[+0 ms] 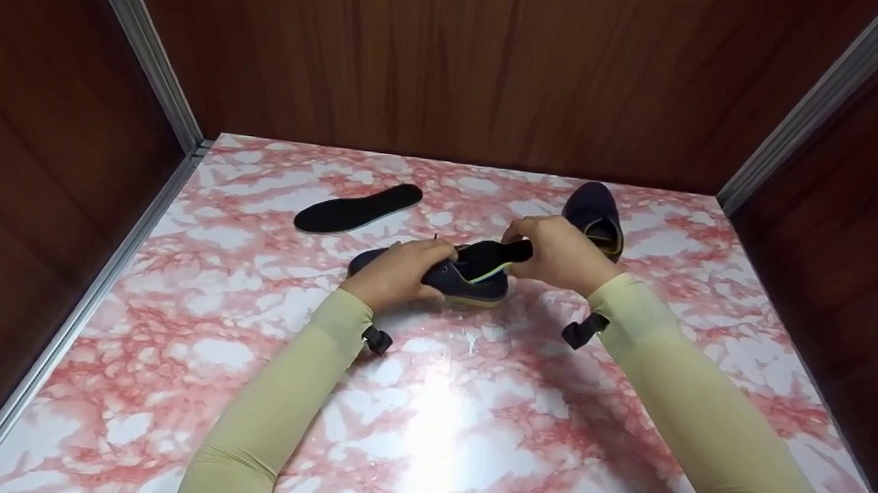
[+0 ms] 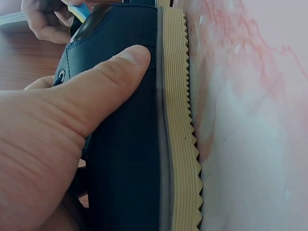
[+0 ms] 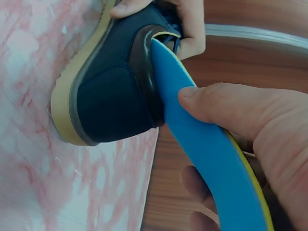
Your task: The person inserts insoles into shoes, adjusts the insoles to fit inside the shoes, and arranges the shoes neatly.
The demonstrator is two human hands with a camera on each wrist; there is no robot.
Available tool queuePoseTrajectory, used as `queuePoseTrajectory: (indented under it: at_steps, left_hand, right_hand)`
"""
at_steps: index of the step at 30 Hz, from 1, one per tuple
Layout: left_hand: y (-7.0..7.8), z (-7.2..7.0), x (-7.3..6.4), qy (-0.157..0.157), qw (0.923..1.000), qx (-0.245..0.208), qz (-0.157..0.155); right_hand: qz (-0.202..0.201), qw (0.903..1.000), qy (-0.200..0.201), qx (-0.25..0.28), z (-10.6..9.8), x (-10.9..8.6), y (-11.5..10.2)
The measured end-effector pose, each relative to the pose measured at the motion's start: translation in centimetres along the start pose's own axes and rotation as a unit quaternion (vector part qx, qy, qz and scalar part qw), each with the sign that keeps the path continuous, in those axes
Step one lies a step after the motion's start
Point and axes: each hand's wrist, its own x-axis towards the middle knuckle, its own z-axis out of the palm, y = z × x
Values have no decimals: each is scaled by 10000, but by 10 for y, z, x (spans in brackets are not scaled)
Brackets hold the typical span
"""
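A dark navy shoe [image 2: 125, 125] with a ridged tan sole lies on the table, its toe toward the left. My left hand [image 1: 400, 271] grips it over the front, the thumb pressed along its side. At the heel end my right hand [image 1: 559, 253] pinches an insole [image 3: 192, 125], black on top and blue beneath with a yellow edge. The insole's front end sits in the shoe's opening, while its rear part sticks out above the brown-lined collar [image 3: 144, 67]. How deep the tip reaches is hidden inside.
A second black insole [image 1: 358, 209] lies flat at the back left. Another navy shoe [image 1: 593, 209] stands behind my right hand. Wooden panels [image 1: 448, 67] with metal corner strips enclose the pink-and-white marbled table [image 1: 213, 392] at the back and sides.
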Motion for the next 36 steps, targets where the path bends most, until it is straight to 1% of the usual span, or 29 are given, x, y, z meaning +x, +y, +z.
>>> queuePoseTrajectory:
  at_steps: [12,20,25,30,33,36]
  left_hand:
    - [-3,1,-2,75,10000,-13,4]
    - [-3,-1,-2,58,10000,-57,2]
    - [-3,-1,-3,55,10000,-61,-35]
    - [-4,1,-3,72,9999,-71,-29]
    - [-3,3,-2,70,9999,-132,28]
    - [-3,2,-1,76,9998,-140,71]
  right_hand:
    - [158,9997,91,143,11,7,-7]
    - [358,9985,133,389,19,10,-9]
    - [257,9986,340,317,31,15,-13]
    - [43,9993,341,164,49,22,-22]
    - [99,9993,357,102,55,25,-25]
    - [226,9989,394,123,57,26,-27]
